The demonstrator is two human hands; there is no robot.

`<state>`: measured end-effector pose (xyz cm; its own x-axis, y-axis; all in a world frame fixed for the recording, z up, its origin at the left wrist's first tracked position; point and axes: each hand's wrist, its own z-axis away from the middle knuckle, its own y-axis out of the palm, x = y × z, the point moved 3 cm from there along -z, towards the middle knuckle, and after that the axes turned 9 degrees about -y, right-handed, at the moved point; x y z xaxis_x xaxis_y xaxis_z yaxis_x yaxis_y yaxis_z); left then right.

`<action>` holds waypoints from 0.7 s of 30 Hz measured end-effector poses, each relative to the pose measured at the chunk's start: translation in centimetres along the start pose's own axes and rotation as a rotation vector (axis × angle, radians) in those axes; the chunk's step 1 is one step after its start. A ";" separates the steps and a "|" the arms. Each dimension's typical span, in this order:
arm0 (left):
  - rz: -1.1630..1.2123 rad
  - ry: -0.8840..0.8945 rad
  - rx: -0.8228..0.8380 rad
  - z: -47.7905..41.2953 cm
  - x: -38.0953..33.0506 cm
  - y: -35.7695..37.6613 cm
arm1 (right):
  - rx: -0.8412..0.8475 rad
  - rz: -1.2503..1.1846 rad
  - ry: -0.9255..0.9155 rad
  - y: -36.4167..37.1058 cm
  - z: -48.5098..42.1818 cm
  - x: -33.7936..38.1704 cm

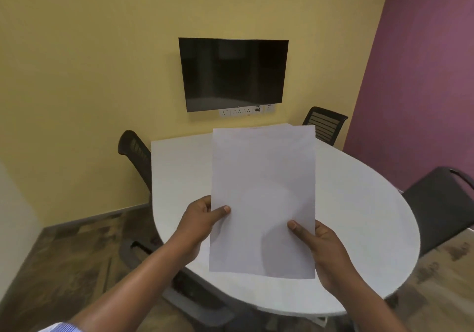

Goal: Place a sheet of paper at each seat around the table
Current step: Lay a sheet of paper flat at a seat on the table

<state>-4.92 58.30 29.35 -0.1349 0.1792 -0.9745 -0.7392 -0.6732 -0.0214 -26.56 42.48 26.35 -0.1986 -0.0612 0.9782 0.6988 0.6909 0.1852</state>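
Note:
I hold white sheets of paper [263, 190] upright in front of me, above the white table [179, 178]. A second sheet's edge peeks out at the top, so it is more than one sheet. My left hand [202, 219] grips the left edge, thumb on the front. My right hand [315, 244] grips the lower right edge, thumb on the front too. The table has a straight far edge against the yellow wall and a rounded near end. No paper lies on the visible tabletop.
Black chairs stand around the table: one at the far left [136, 152], one at the far right [324, 124], one at the right [441, 203]; a chair base [143, 249] shows under the near left. A dark screen [233, 74] hangs on the wall.

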 end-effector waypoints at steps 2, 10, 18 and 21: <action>-0.016 0.014 -0.025 1.0 -0.3 -4.1 | -0.021 -0.034 0.002 4.4 1.3 -0.9; -0.049 0.004 -0.116 3.0 -1.5 -17.8 | -0.026 -0.011 0.008 18.2 1.6 -3.1; -0.070 0.008 -0.133 0.0 -2.2 -28.6 | -0.040 0.077 -0.047 28.0 -2.9 -5.5; -0.086 0.015 -0.118 -2.7 -2.7 -32.6 | -0.038 0.101 -0.057 31.6 -5.4 -6.8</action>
<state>21.29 77.86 32.06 -0.0637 0.2294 -0.9712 -0.6647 -0.7357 -0.1301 0.61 60.83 26.03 -0.1637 0.0491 0.9853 0.7427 0.6635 0.0903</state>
